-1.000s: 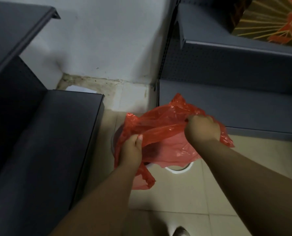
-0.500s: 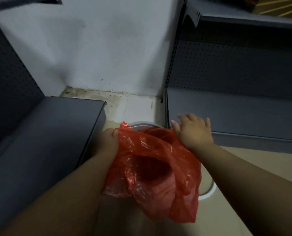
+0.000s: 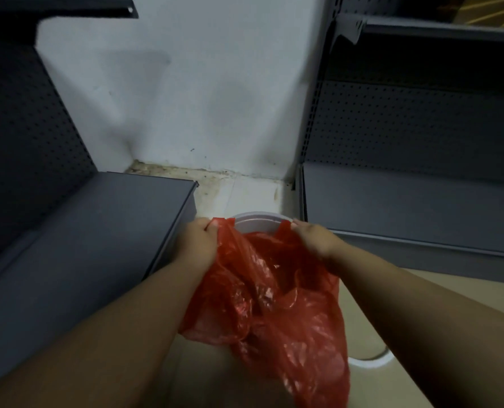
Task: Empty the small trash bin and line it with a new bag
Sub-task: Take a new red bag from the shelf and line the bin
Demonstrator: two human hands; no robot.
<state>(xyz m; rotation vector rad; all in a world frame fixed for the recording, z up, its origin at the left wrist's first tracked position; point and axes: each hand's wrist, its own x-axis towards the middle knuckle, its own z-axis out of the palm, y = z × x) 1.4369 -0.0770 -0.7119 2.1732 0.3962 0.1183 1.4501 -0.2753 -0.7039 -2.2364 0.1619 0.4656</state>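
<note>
A small white trash bin (image 3: pixel 256 223) stands on the floor between two shelf units; only its far rim and a bit of its near right rim show. A red plastic bag (image 3: pixel 274 301) is spread over it and hides most of its mouth, with loose plastic hanging toward me. My left hand (image 3: pixel 199 245) grips the bag's edge at the bin's far left rim. At the far right rim my right hand (image 3: pixel 314 240) pinches the bag's other edge.
A dark grey metal shelf (image 3: pixel 83 245) lies close on the left, and another grey shelf unit (image 3: pixel 415 207) with a perforated back stands on the right. A white wall (image 3: pixel 186 98) closes the corner behind the bin. Beige floor tiles (image 3: pixel 362 293) show near the right.
Both hands carried the red bag from above the bin out to its far rim. The right hand, flat half a second ago, now grips the bag's edge. The view moved closer and lower.
</note>
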